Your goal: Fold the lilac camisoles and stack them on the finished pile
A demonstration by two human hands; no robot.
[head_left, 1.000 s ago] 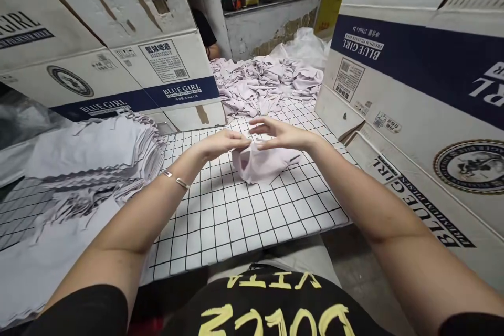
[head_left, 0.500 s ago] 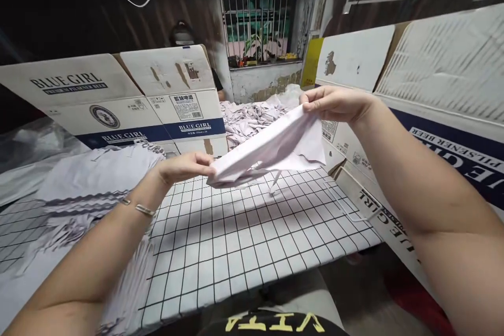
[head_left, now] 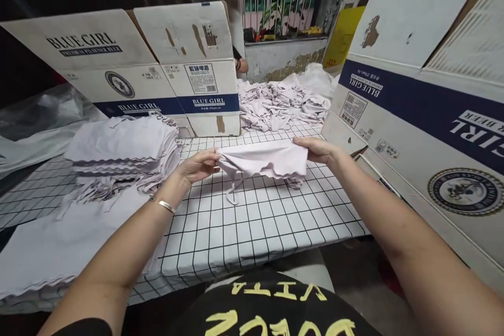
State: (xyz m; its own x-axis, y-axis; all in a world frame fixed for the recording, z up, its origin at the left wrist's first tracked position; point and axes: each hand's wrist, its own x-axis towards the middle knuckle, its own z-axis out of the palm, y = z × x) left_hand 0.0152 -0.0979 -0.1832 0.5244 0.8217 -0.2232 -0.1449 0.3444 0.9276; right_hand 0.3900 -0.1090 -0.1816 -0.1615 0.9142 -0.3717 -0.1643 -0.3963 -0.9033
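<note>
A pale lilac piece of fabric point(head_left: 263, 157) with a wavy lower edge is stretched between my two hands, just above the checked tablecloth point(head_left: 252, 236). My left hand point(head_left: 201, 164) pinches its left end, and a thin strap loops down near there. At the right end, my right hand point(head_left: 315, 148) grips the top corner, thumb uppermost; some of its fingers are hidden behind the cloth. To the left lies a neat stack of similar fabric pieces point(head_left: 114, 142), with more flat pieces point(head_left: 74, 233) in front of it.
Cardboard boxes stand at the left point(head_left: 157, 81) and right point(head_left: 417, 110) of the table. Between them, at the back, spreads a loose heap of lilac fabric point(head_left: 279, 102). Another person's arm point(head_left: 242, 65) shows behind the left box. Clear plastic point(head_left: 43, 115) lies far left.
The fabric was bunched on the table, then lifted and stretched at a slant with the right end higher. Now it is lower and nearly level, its wavy edge hanging down. The camera view has shifted.
</note>
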